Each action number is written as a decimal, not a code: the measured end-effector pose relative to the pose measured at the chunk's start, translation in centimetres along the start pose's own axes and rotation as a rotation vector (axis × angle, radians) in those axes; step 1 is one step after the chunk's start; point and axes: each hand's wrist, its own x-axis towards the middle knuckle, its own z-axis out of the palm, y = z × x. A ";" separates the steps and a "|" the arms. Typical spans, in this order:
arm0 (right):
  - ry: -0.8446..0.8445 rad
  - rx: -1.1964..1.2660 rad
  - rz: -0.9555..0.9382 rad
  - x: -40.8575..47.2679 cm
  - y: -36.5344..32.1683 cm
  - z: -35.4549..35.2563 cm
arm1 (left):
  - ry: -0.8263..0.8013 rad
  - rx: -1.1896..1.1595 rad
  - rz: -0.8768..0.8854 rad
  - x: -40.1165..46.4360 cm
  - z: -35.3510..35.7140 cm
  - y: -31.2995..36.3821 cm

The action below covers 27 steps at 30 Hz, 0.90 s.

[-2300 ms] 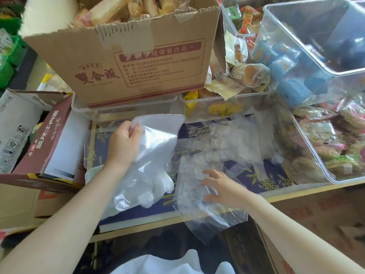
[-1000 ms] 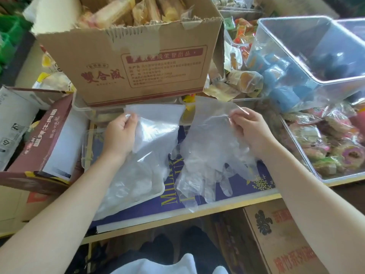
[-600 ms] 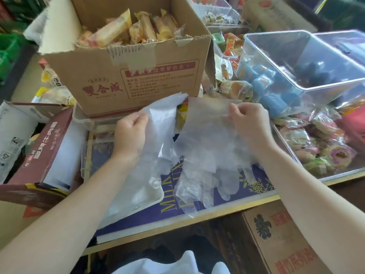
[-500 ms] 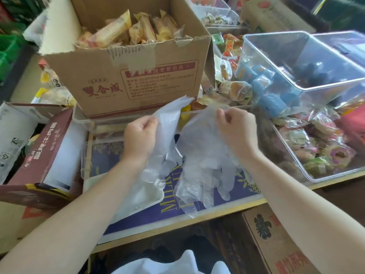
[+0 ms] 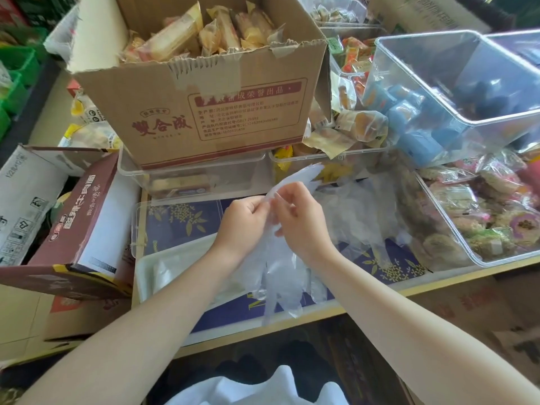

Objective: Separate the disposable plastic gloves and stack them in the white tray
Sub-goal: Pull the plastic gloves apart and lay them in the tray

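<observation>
A brown cardboard box [image 5: 201, 92] of wrapped snacks stands far on the table [image 5: 380, 290]. The white tray [image 5: 146, 276] lies near left, largely covered by the left forearm; its contents are hard to make out. Both hands meet above the tray's right end. The left hand [image 5: 242, 223] and right hand [image 5: 301, 220] pinch the cuffs of the clear plastic gloves [image 5: 277, 279], which hang lengthwise, fingers pointing near; how many gloves is unclear.

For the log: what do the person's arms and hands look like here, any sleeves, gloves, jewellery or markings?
Both forearms are bare up to the frame edges, with no sleeves in view. The left hand and right hand wear no gloves, and no rings, watch or bracelets show on the fingers or wrists. No markings are visible. A white garment shows at the bottom edge, on the person's body.
</observation>
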 end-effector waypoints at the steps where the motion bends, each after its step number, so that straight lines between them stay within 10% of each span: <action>1: 0.010 0.014 0.000 -0.2 -0.1 0.1 | -0.006 -0.002 -0.012 0.1 -0.1 -0.1; 17: -0.021 0.126 -0.042 -0.3 0.1 -0.5 | -0.457 -0.292 0.059 0.0 -2.1 0.3; 27: 0.136 0.166 0.036 2.7 3.8 -4.8 | -0.282 -0.204 -0.048 1.8 -2.7 0.4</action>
